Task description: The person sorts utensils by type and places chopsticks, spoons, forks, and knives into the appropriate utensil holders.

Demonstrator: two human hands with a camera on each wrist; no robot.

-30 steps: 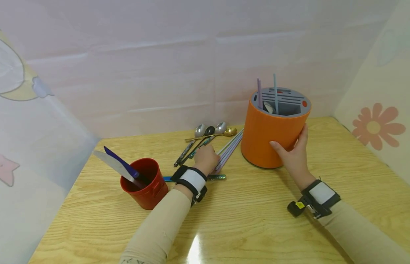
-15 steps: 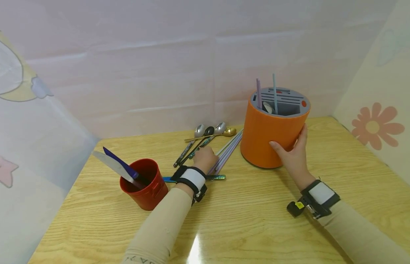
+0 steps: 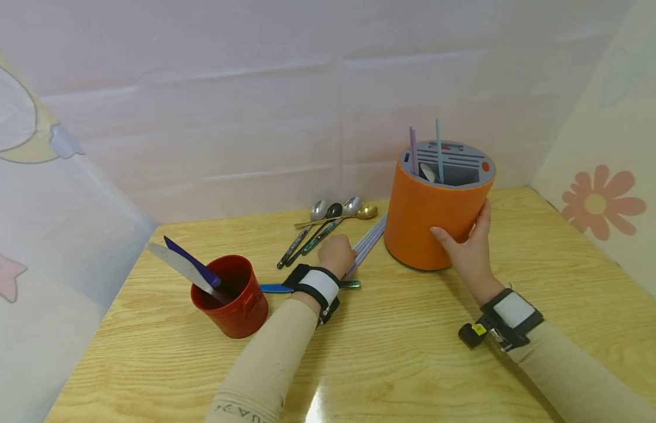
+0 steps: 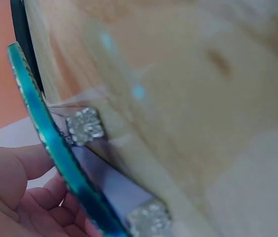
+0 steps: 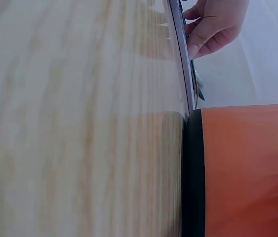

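In the head view my left hand (image 3: 336, 256) is down at several pale lilac chopsticks (image 3: 371, 239), its curled fingers and thumb gripping them; the exact contact is hidden. A knife with a shiny blue blade (image 3: 275, 288) lies partly under that wrist and looms close as a teal strip (image 4: 59, 148) in the left wrist view. My right hand (image 3: 471, 254) holds the orange utensil holder (image 3: 428, 226), thumb on the front and fingers round the right side. Two purple chopsticks (image 3: 414, 151), a light blue chopstick (image 3: 439, 151) and a spoon (image 3: 427, 172) stand in its slotted grey top.
A red cup (image 3: 238, 311) at the left bears a blue-handled knife (image 3: 192, 258) and a pale-bladed knife (image 3: 182, 264). Behind my left hand lie several spoons (image 3: 334, 210), a gold one (image 3: 366, 212) across the others. A fabric wall (image 3: 254, 117) backs the wooden table (image 3: 401, 346).
My left hand has shifted slightly right along the chopsticks, and their far ends have slid a little nearer to me. The right hand stays on the holder.
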